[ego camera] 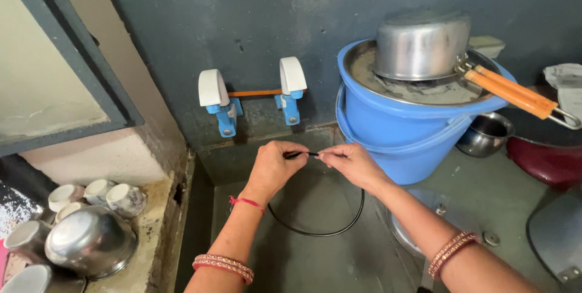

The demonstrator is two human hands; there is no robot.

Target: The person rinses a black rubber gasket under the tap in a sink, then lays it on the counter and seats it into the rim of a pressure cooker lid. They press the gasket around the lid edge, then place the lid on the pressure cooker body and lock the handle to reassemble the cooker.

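Black cord (315, 232), a thin loop, hangs in an arc below both hands over the grey sink basin (285, 262), its two ends brought together at the fingertips. The left hand (274, 165) is closed, thumb and forefinger pinching one end of the cord; the right hand (351, 164) pinches the other end likewise, the two pinches almost touching. Each forearm bears patterned bangles, and a red thread circles the left wrist. Behind the hands, two blue taps (227, 114) with white lever handles project from the dark wall. Just right of the hands stands a blue bucket (400, 129) covered by a steel plate, on which rests an inverted steel saucepan (421, 44) with an orange handle. On the tabletop (154, 232) at lower left lie an overturned steel bowl (91, 241) and several small cups (124, 199).
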